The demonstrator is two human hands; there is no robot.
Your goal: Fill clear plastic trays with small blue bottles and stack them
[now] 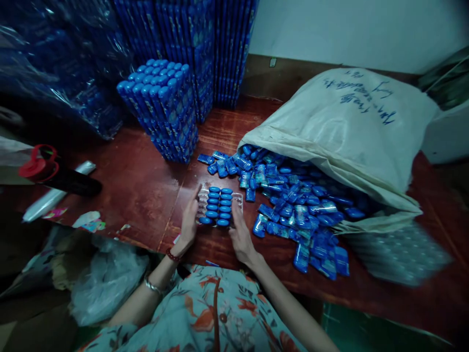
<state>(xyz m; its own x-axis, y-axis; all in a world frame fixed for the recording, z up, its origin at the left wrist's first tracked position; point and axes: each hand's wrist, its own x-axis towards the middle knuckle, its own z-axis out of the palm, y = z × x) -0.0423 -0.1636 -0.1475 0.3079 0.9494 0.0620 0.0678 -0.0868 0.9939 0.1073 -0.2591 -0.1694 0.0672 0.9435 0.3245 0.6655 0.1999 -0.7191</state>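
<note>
Right in front of me on the table is a clear plastic tray [202,201] with two rows of small blue plastic packs [225,203] standing in its middle. My left hand [188,221] is closed along the tray's left side. On the opposite side, my right hand [240,235] grips the tray, its thumb near the right-hand row. The undersides of my fingers are hidden. A heap of loose blue packs [286,210] lies close to my right hand, spilling from a large white sack [340,112] with handwriting on it.
A tall block of stacked blue packs [164,107] stands behind the tray, with higher stacks [205,44] at the back. Empty clear trays [399,254] lie at the right. A dark bottle with a red lid [69,178] lies at the left, beside a plastic roll [54,198].
</note>
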